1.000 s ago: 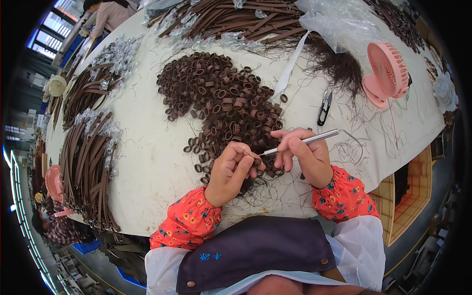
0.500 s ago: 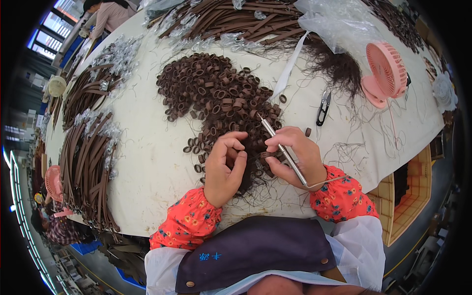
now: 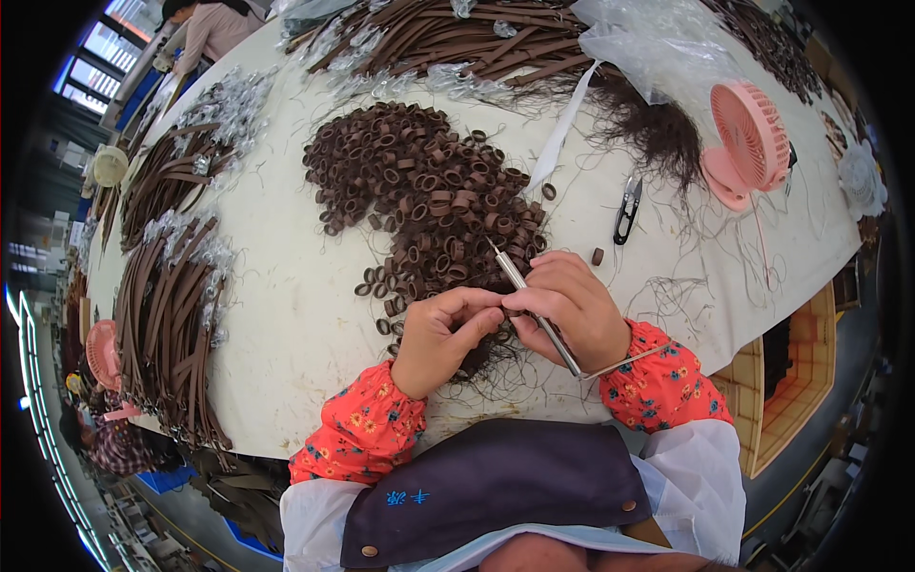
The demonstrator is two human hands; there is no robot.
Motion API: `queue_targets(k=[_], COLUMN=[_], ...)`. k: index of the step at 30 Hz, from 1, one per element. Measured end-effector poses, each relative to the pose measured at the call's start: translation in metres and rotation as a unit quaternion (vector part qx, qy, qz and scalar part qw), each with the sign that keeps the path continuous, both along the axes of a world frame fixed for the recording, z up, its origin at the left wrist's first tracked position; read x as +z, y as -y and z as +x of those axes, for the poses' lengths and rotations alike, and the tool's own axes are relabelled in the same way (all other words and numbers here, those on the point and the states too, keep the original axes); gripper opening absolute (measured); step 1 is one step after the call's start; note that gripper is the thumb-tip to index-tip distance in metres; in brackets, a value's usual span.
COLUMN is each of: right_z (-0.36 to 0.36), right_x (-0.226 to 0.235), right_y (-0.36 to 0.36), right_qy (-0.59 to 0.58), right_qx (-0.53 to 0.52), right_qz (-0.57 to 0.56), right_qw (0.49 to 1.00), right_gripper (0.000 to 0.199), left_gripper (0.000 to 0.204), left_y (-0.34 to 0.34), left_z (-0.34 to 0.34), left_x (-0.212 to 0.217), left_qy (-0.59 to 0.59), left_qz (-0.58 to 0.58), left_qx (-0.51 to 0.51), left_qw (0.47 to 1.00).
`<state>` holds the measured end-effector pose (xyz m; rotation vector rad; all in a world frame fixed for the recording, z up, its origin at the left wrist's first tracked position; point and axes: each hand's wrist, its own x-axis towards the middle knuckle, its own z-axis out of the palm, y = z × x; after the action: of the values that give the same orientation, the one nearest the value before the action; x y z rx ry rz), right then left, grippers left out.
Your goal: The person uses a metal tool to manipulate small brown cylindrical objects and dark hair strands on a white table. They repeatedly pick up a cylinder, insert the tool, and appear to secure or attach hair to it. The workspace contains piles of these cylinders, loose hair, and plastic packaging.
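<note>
In my right hand (image 3: 572, 315) lies a slim silver pen-shaped tool (image 3: 543, 319), its thin tip pointing away from me and a thin cord at its rear end. The thumb and forefinger of that hand also pinch a small brown strap loop (image 3: 513, 312), mostly covered by fingers. My left hand (image 3: 443, 334) is closed, its fingertips meeting the right ones at this loop. Just beyond both hands spreads a big heap of similar brown loops (image 3: 419, 181), with dark loose threads (image 3: 491, 357) under my fingers.
Black thread snips (image 3: 626, 212) and a pink fan (image 3: 748, 138) are at the right. Brown straps with clear wrapping (image 3: 167, 334) lie at the left, and more straps (image 3: 467, 43) at the back. A wooden crate (image 3: 791, 372) stands beyond the right table edge. Another person (image 3: 205, 38) is far left.
My left hand has come down and right, its fingers closing to meet the right hand's. The right hand has drawn the loop and tool slightly toward me, off the heap.
</note>
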<state>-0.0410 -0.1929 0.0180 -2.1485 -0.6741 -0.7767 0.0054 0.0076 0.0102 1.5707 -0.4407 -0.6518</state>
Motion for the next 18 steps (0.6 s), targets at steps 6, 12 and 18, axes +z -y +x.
queue_targets(k=[6,12,18], right_z=[-0.001,-0.002,-0.001], right_x=[0.003,0.002,-0.002], right_y=[-0.001,-0.002,-0.002], right_qy=[-0.036,-0.037,-0.01], right_qx=[0.012,0.023,0.005], right_qz=[0.052,0.053,0.026], right_qw=[0.998,0.998,1.0], right_gripper=[0.038,0.035,0.037], left_gripper=[0.011,0.014,0.02], left_y=[0.001,0.005,0.008], left_z=[-0.003,-0.008,-0.007], left_x=[-0.013,-0.008,-0.001], left_qy=[0.109,-0.081,-0.146], left_qz=[-0.047,-0.158,-0.159], left_qx=[0.028,-0.02,-0.02], left_qw=[0.993,0.984,0.976])
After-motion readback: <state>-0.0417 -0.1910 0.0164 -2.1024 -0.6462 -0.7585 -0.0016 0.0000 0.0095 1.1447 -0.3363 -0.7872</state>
